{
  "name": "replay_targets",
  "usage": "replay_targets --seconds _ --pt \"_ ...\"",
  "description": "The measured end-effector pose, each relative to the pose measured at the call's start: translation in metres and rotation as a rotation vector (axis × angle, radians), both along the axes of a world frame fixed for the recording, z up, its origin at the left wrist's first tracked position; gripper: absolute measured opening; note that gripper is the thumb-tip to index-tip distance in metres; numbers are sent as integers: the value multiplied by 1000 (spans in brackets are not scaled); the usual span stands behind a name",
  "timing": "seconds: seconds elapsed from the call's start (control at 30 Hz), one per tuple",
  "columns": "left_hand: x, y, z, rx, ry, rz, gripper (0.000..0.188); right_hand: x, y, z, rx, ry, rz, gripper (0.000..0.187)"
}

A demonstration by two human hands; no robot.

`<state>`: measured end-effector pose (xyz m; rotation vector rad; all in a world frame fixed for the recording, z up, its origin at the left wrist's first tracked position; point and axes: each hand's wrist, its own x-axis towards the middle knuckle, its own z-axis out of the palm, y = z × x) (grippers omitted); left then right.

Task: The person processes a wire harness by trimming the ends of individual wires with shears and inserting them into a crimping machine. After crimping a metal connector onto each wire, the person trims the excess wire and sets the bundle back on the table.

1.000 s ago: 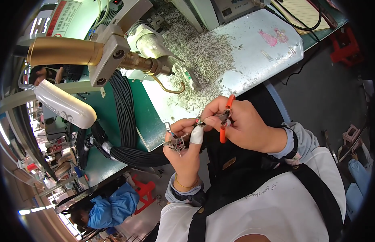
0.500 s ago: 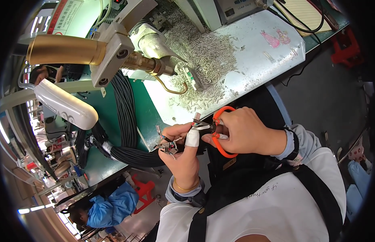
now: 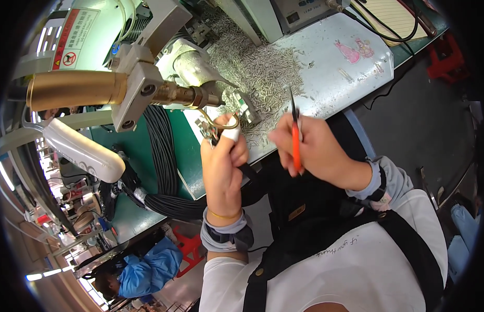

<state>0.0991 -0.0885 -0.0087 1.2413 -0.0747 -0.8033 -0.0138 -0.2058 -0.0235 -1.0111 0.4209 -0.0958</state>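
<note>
Right hand (image 3: 316,144) holds orange-handled pliers (image 3: 296,148); warning label (image 3: 79,39) upper left.

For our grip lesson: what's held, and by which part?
Right hand: pliers, by the orange handles. Left hand: metal connectors; exact hold unclear.

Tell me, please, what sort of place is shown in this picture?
Probably an assembly workshop: black cables lie bundled on the green bench, many small metal pieces lie heaped, and the right hand holds orange-handled pliers.
</note>
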Motion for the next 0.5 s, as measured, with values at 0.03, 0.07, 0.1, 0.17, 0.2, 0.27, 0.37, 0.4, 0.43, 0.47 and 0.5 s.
replay_targets --seconds 0.03,0.07,0.1,0.17,0.2,0.27,0.37,0.4,0.43,0.47,0.5 --pt "5 -5 -1 -7 7 -11 15 6 -4 1 1 1 -5 26" --pt "8 -8 -2 -14 14 -20 15 14 -9 2 -113 -10 -51 24" --pt "10 -8 -2 -12 15 -22 15 22 -13 3 -227 -22 -95 22" --pt "13 -8 -3 23 2 -47 17 35 -20 1 -338 -29 -143 21" --pt "15 -8 -3 41 -4 -57 17 42 -22 -1 -380 -27 -110 21" --pt "20 -9 -4 44 16 -65 18 50 -25 -6 -464 -23 -41 21" --pt "26 -7 -5 50 52 -69 19 52 -26 -3 -454 -17 -28 21" --pt "28 -6 -5 56 50 -77 20 53 -25 -3 -452 -13 -23 22" --pt "29 -5 -5 62 48 -85 20 53 -25 -3 -450 -13 -21 22" --pt "30 -5 -5 68 46 -96 20 54 -25 -4 -458 -16 -30 22" --pt "30 -5 -5 70 47 -96 20 54 -25 -5 -468 -20 -39 22"
